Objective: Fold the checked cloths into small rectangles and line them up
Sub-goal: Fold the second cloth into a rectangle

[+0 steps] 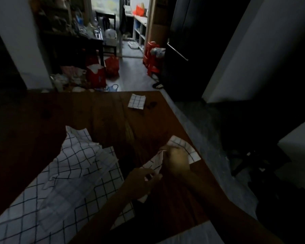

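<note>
**Inspector:** Handling noted at the near right of the table (99, 110). Both hands work one small cloth (187, 148): the left hand (144, 180) pinches its near end, the right hand (176, 159) is curled over its middle, blurred.

**Clerk:** Other cloths?

**Inspector:** One folded rectangle (136, 101) lies by the far edge, well apart. A loose heap (81, 166) lies to the left.

**Clerk:** Material?

**Inspector:** Judged thin, light, limp; it will sag and creases may spring open. Recommend gripping at corners or along a folded edge, then pressing flat.
</note>
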`<state>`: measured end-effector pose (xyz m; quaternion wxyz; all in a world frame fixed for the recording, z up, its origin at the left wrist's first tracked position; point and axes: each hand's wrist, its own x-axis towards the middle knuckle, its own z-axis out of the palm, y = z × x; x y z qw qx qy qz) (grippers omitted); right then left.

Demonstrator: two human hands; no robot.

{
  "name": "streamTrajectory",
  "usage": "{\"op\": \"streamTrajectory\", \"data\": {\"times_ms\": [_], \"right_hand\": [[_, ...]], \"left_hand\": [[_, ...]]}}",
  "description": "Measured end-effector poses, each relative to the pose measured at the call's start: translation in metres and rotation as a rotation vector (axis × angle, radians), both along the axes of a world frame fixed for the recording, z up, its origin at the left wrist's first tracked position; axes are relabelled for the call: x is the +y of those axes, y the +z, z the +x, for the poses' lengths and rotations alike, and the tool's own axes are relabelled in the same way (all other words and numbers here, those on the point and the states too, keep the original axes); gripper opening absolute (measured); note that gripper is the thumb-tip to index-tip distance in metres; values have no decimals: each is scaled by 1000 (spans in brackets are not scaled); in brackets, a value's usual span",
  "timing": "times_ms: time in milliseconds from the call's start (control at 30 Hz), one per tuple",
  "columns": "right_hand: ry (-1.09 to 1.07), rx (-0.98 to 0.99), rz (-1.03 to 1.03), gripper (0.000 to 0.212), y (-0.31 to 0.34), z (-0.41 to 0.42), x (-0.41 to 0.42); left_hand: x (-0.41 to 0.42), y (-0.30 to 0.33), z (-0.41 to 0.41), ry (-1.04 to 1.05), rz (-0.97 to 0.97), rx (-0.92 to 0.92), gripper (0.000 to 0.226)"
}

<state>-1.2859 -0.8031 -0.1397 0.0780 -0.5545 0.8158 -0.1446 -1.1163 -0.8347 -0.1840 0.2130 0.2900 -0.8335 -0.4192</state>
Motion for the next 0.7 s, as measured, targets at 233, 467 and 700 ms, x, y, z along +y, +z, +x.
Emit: {"op": "streamTrajectory", "data": {"times_ms": [233, 467, 700], "right_hand": [[113, -226, -358, 36, 38, -14, 0], [242, -516, -534, 27, 70, -41, 11], [280, -753, -630, 21, 86, -81, 24]], "left_hand": [[-13, 35, 0, 338, 179, 164, 24], [-45, 39, -25, 658, 449, 62, 53], [-48, 34, -64, 655, 805, 269, 44]]}}
